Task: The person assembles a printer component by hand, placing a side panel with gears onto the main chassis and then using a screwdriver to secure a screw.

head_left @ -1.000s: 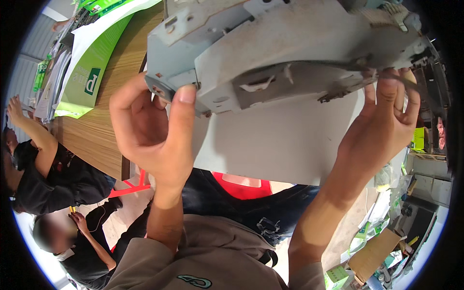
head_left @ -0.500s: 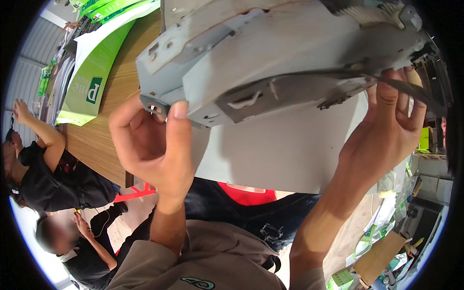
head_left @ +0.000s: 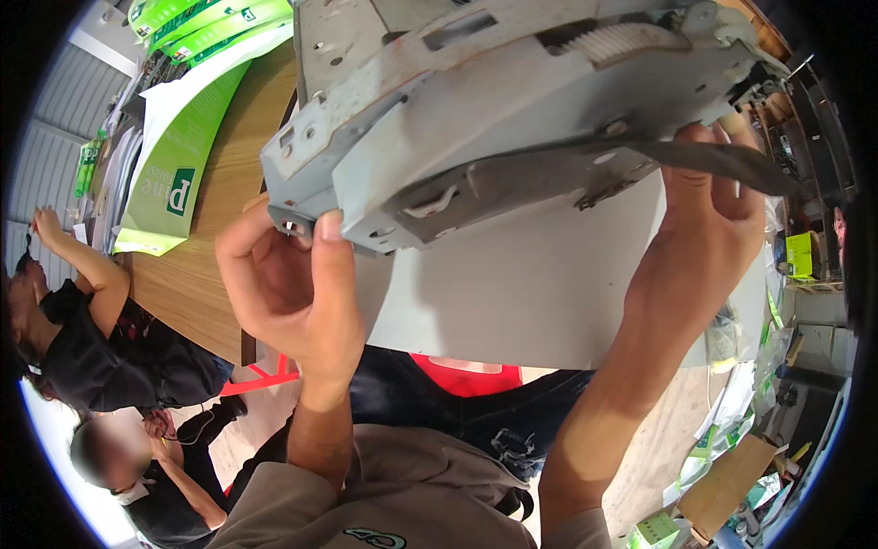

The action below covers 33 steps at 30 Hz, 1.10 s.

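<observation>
A large grey sheet-metal assembly (head_left: 457,137) with punched holes is held up, tilted, above a white tabletop (head_left: 512,302). Along its upper right part runs a pale toothed gear (head_left: 622,41). From its lower side a dark flat strip (head_left: 713,160) bends out to the right. My left hand (head_left: 297,284) pinches a small bent tab at the assembly's left corner between thumb and fingers. Around the lower right end, my right hand (head_left: 704,206) is closed, its thumb up by the strip and its fingertips partly hidden behind the metal.
Left of the white surface is a wooden table (head_left: 197,293) with a green and white package (head_left: 165,188) on it. Two other people (head_left: 137,339) sit at the left. A red stool (head_left: 466,375) shows below the tabletop. Cardboard (head_left: 727,485) and clutter lie at lower right.
The assembly's right end has shifted left and up with my right hand, baring more of the gear and upper holes. My left hand keeps its pinch, slightly lower.
</observation>
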Motion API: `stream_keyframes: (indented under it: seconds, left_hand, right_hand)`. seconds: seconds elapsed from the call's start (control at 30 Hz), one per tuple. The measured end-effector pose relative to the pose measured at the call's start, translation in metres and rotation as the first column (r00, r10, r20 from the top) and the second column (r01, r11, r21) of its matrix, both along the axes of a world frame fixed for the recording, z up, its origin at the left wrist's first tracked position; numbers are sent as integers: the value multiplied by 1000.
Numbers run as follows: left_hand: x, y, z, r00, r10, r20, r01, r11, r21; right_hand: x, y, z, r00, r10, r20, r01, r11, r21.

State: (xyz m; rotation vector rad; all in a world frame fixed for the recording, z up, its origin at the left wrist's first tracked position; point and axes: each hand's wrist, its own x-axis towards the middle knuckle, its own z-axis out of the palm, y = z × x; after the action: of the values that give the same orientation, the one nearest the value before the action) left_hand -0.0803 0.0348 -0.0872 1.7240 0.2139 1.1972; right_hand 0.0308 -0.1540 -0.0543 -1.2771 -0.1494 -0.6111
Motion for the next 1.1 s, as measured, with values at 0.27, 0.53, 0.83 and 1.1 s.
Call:
stream_keyframes:
  seconds: [0.27, 0.53, 0.83, 1.1]
  left_hand:
    - [-3, 0, 1, 1000, -7, -23, 7, 1000, -5]
    - [-3, 6, 4, 1000, 18, 5, -18, 999, -35]
    - [-7, 27, 6, 1000, -15, 15, 15, 998, 55]
    - [-3, 25, 2, 999, -11, 30, 10, 999, 32]
  right_hand:
    - [8, -19, 13, 930, 296, -216, -282, 955, 93]
    - [5, -13, 11, 942, 329, -59, -328, 944, 24]
    - [-9, -5, 20, 934, 347, -84, -346, 938, 24]
    - [-7, -9, 14, 920, 362, -149, -369, 929, -25]
